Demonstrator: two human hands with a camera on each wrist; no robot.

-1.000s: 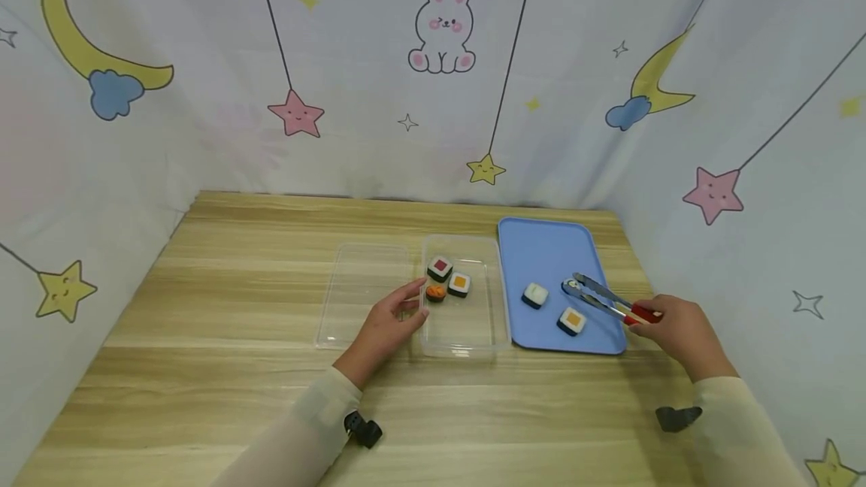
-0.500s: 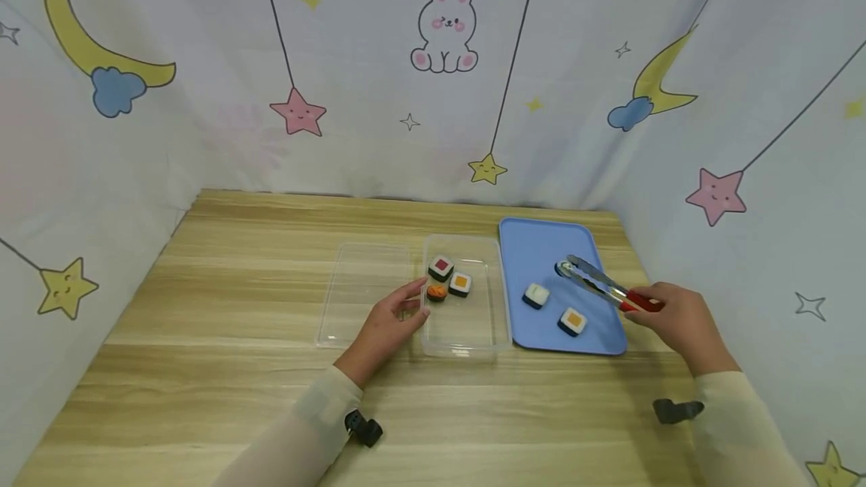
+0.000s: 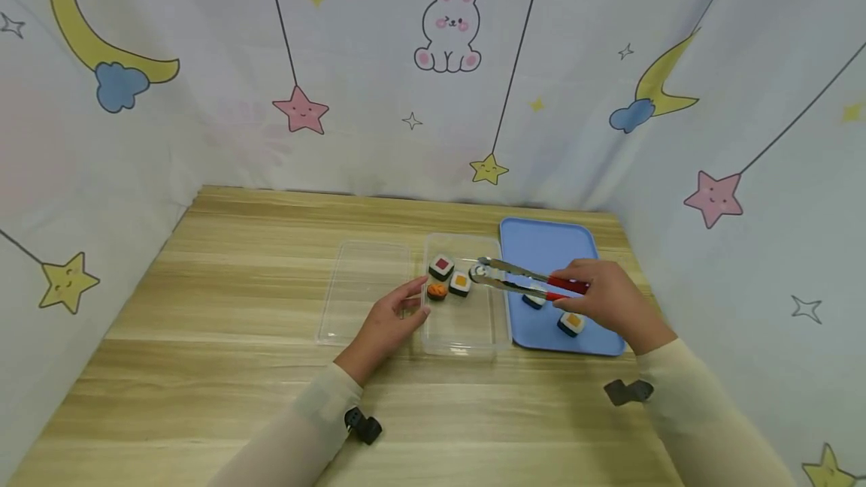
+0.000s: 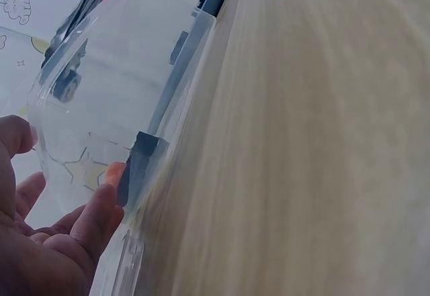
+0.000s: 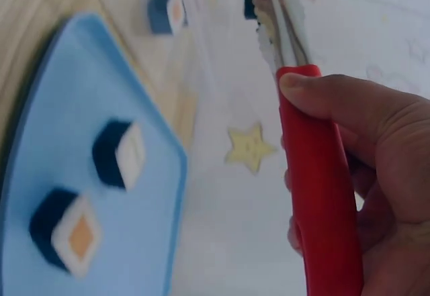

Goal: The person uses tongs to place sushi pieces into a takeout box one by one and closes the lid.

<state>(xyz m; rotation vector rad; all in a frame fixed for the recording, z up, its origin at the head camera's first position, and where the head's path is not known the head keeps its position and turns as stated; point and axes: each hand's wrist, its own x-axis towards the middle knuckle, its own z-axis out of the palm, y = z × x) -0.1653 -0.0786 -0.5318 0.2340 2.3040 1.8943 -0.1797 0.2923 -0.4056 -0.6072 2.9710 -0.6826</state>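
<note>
My left hand point(image 3: 389, 323) touches the left wall of a clear plastic box point(image 3: 467, 324), its fingers loosely bent against the side. In the box sit three toy sushi pieces: a red-centred roll point(image 3: 441, 267), a yellow-centred roll point(image 3: 460, 283) and an orange-topped piece point(image 3: 437, 291). My right hand point(image 3: 612, 299) grips the red handles of metal tongs point(image 5: 319, 175). Between the tong tips is a dark-wrapped sushi piece point(image 4: 66, 86), held above the right part of the box. Its top is mostly hidden by the tips.
A blue tray point(image 3: 541, 239) stands right of the box, bearing a white-topped sushi piece point(image 5: 121, 154), partly behind the tongs in the head view, and a yellow-centred one point(image 3: 571, 323). Left of the box lies a clear lid point(image 3: 361, 288). A patterned curtain point(image 3: 379, 149) surrounds the table.
My right hand has lifted the tongs with the sushi piece off the blue tray and carried them left, over the clear box. The left hand has stayed at the box.
</note>
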